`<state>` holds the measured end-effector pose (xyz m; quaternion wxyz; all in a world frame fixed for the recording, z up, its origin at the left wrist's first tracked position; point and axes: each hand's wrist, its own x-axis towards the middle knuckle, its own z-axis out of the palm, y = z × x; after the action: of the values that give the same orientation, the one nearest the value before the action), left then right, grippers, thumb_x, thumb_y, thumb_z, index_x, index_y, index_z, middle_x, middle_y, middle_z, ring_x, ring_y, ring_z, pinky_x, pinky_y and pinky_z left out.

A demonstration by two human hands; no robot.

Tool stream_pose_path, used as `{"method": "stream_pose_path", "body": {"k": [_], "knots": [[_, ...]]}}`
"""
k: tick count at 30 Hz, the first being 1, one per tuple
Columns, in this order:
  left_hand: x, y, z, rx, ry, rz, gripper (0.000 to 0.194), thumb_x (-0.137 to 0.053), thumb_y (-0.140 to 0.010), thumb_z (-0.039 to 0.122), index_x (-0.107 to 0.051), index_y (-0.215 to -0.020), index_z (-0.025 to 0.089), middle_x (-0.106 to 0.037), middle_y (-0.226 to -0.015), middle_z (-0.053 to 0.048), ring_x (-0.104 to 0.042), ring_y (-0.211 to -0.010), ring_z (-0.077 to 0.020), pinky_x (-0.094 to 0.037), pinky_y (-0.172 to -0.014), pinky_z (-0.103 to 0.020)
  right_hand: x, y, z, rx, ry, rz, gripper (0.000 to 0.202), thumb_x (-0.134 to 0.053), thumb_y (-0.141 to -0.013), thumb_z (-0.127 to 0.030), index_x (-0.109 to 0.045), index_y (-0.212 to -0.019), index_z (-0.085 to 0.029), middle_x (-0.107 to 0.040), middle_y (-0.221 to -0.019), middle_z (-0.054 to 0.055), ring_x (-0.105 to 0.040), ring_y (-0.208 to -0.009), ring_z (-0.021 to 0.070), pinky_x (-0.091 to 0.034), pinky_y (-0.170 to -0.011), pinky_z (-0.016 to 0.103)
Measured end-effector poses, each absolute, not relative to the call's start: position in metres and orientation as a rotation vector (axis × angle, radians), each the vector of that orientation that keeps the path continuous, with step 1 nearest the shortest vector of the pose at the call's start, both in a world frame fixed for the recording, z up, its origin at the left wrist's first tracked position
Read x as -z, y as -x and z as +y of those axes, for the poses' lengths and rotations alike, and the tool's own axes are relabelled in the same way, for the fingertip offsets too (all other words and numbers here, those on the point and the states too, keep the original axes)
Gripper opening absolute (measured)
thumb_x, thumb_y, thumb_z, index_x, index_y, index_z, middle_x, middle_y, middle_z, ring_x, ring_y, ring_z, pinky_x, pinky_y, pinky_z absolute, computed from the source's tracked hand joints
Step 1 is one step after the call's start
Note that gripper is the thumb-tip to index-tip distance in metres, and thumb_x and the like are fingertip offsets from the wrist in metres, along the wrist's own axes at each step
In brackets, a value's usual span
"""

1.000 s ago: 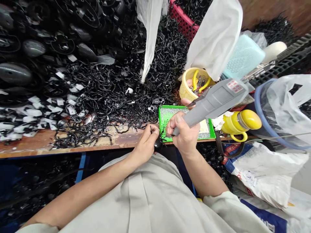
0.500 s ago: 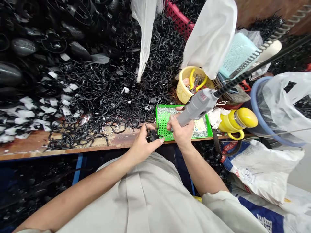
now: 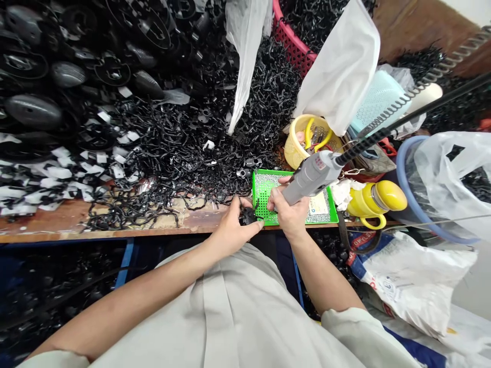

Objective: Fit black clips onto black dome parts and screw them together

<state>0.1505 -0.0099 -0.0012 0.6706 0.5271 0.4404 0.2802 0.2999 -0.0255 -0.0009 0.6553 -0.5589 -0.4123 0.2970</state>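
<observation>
My right hand (image 3: 292, 213) is wrapped round a grey electric screwdriver (image 3: 310, 176), whose cable runs up to the right. Its tip points down and left over a green tray (image 3: 264, 202) and is hidden behind my fingers. Many tiny silvery pieces, probably screws, lie in the tray beside a pale yellow label (image 3: 318, 204). At the tray's left end my left hand (image 3: 232, 230) holds a small black plastic part (image 3: 249, 215) between thumb and fingers. The part sits at the bench edge, and its underside cannot be seen.
Black plastic pieces (image 3: 172, 133) heap across the bench, with white bits (image 3: 49, 179) at left. A cream basket (image 3: 295, 145) with yellow-handled pliers (image 3: 320, 140) stands behind the tray. To the right are a yellow flask (image 3: 368, 199) and a blue-rimmed tub (image 3: 406, 168). A plastic bag (image 3: 249, 56) hangs above.
The view has shifted slightly, so the bench things sit a little further right. Both hands keep their grips on the screwdriver and the black part, with little other movement.
</observation>
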Motion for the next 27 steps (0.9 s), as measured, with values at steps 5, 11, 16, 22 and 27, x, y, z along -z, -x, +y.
{"method": "stream_pose_path", "body": {"k": [5,11,16,22,27], "knots": [[0.003,-0.148,-0.009,-0.604,-1.259,0.981,0.035,-0.072,-0.067,0.029,-0.048,-0.093,0.022,-0.058,-0.093,0.000,-0.055,-0.082,-0.0161,-0.044,-0.078,-0.032,-0.007,-0.295,-0.026,-0.552,1.276,-0.880,0.044,-0.070,-0.080,-0.038,-0.049,-0.115,-0.021,-0.055,-0.057,-0.010,-0.051,-0.041,0.0097,-0.046,-0.046,0.026],[0.006,-0.147,-0.007,-0.629,-1.304,0.972,0.038,-0.074,-0.066,0.030,-0.048,-0.093,0.022,-0.058,-0.095,-0.001,-0.052,-0.094,-0.0197,-0.041,-0.086,-0.035,-0.036,-0.273,-0.024,-0.487,1.117,-0.807,0.039,-0.063,-0.084,-0.041,-0.049,-0.117,-0.026,-0.048,-0.062,-0.007,-0.049,-0.042,0.0102,-0.043,-0.040,0.025],[0.011,-0.146,-0.007,-0.596,-1.330,0.945,0.037,-0.071,-0.070,0.031,-0.048,-0.097,0.021,-0.057,-0.094,0.000,-0.051,-0.091,-0.0179,-0.040,-0.084,-0.032,-0.047,-0.254,-0.017,-0.687,0.981,-0.772,0.028,-0.059,-0.088,-0.035,-0.050,-0.113,-0.028,-0.046,-0.064,-0.008,-0.049,-0.043,0.0087,-0.044,-0.041,0.023],[0.011,-0.145,-0.009,-0.615,-1.351,0.956,0.039,-0.073,-0.069,0.034,-0.047,-0.095,0.021,-0.057,-0.095,-0.001,-0.051,-0.092,-0.0184,-0.041,-0.083,-0.031,-0.040,-0.250,-0.012,-0.736,1.004,-0.778,0.032,-0.062,-0.085,-0.036,-0.048,-0.112,-0.027,-0.048,-0.062,-0.008,-0.049,-0.042,0.0090,-0.044,-0.041,0.024],[0.011,-0.145,-0.009,-0.629,-1.364,0.942,0.038,-0.072,-0.070,0.032,-0.046,-0.095,0.021,-0.058,-0.095,-0.001,-0.053,-0.092,-0.0183,-0.042,-0.085,-0.032,-0.030,-0.247,-0.013,-0.731,1.055,-0.845,0.027,-0.061,-0.085,-0.040,-0.045,-0.104,-0.029,-0.047,-0.061,-0.010,-0.048,-0.041,0.0091,-0.045,-0.042,0.025]]}}
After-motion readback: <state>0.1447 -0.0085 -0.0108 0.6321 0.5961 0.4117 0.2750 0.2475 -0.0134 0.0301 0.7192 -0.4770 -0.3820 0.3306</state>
